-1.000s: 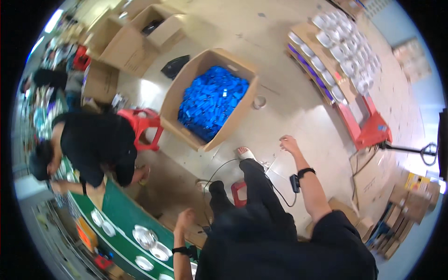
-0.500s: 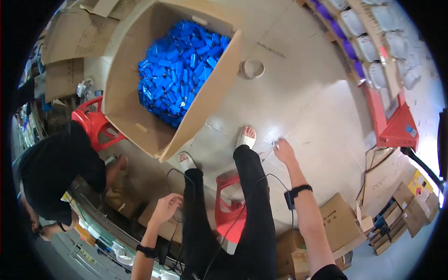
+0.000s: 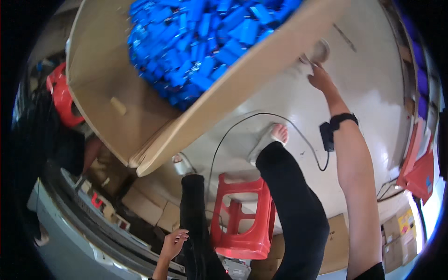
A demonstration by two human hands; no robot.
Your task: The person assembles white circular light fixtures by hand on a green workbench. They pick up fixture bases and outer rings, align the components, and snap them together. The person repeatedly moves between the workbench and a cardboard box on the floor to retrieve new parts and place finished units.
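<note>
My right hand (image 3: 320, 77) is stretched far out over the pale floor. Its fingertips are at the near edge of a small round whitish ring (image 3: 319, 48) that lies beside the big cardboard box (image 3: 261, 79). I cannot make out a grip on the ring. That arm carries a black wrist device (image 3: 334, 127) with a dark cable (image 3: 233, 135) trailing across the floor. The box is heaped with blue packets (image 3: 205, 42). My left hand (image 3: 173, 242) hangs low by my left leg, fingers apart, holding nothing. My legs straddle a red plastic stool (image 3: 242, 219).
A person in black (image 3: 56, 144) crouches at the left by another red stool (image 3: 63, 95). A grey bench edge (image 3: 84, 233) curves along the lower left. Flattened cardboard (image 3: 149, 205) lies under it, more cartons (image 3: 396, 228) at the lower right, and a red pallet truck (image 3: 420, 172) at the right.
The view has tipped forward, so the box fills the top. My right hand has reached out from near my foot to the round ring. My left hand has dropped lower.
</note>
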